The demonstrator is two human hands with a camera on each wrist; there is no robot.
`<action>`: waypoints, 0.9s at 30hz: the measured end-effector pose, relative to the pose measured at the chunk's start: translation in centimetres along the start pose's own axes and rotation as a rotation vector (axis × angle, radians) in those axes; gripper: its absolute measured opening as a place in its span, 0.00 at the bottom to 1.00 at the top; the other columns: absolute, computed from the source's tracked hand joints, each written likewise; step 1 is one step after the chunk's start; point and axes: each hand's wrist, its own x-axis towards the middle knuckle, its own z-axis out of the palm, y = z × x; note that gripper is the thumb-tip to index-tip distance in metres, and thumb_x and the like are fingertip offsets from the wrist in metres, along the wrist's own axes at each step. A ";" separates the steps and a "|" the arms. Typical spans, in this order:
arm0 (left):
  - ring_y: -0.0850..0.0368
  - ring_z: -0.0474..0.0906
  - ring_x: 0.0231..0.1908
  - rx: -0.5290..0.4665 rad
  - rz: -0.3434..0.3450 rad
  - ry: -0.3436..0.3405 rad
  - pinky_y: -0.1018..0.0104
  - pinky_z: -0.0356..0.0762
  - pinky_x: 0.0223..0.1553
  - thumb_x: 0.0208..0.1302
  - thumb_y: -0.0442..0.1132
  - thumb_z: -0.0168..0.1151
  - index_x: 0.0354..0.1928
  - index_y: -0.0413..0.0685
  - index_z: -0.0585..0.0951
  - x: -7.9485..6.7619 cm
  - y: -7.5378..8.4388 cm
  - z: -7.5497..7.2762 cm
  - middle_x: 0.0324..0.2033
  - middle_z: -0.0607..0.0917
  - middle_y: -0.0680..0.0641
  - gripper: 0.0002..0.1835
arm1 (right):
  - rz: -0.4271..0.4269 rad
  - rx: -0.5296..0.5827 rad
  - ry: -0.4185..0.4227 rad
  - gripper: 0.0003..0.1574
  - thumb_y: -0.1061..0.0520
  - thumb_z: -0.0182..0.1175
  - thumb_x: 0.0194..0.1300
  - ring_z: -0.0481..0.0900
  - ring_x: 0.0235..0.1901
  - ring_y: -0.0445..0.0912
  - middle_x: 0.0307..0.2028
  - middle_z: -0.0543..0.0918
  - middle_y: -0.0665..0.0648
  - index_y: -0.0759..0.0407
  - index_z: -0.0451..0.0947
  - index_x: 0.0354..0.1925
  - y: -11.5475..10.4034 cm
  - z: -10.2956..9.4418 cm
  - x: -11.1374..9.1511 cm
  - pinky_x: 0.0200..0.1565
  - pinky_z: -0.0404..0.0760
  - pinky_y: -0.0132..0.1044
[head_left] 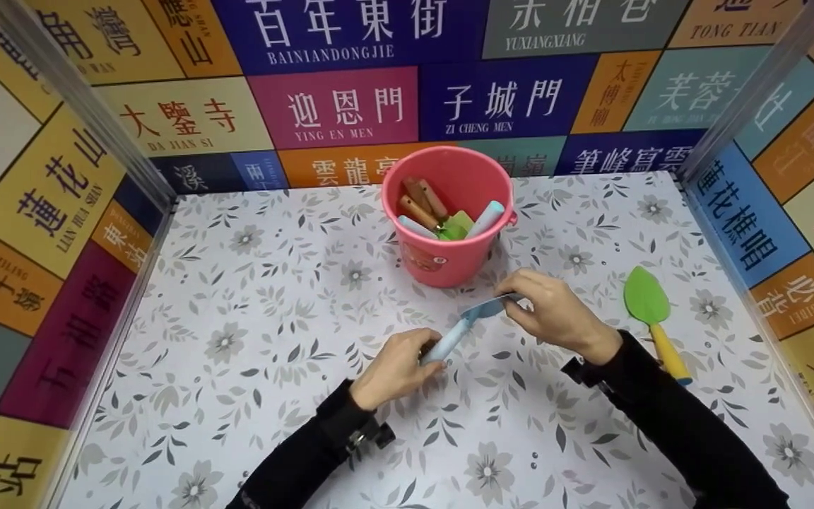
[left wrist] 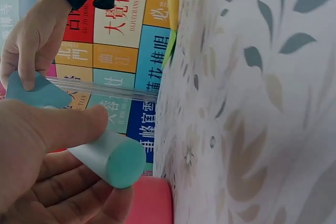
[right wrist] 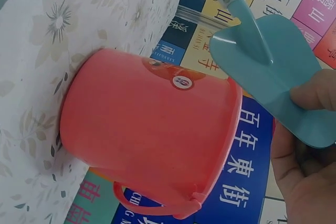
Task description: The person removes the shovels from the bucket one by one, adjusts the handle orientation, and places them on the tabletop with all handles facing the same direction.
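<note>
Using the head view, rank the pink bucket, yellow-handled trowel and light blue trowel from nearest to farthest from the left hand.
1. Light blue trowel: its handle is in the left hand.
2. Pink bucket: ahead of that hand, slightly right.
3. Yellow-handled trowel: far right, beyond the right hand.

Booth-like enclosure [head_left: 121, 141] with lettered walls [head_left: 347, 106]

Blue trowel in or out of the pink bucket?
Out: left hand grips the blue trowel by its handle, right hand pinches its blade, on the near side of the pink bucket.
</note>
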 end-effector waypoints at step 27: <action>0.40 0.86 0.42 -0.473 -0.121 0.351 0.57 0.86 0.45 0.61 0.28 0.71 0.51 0.29 0.79 1.2 2.2 2.7 0.40 0.86 0.36 0.18 | 0.402 0.545 0.288 0.18 0.79 0.64 0.59 0.81 0.40 0.47 0.41 0.82 0.56 0.80 0.75 0.49 -1.7 4.7 -1.8 0.45 0.80 0.30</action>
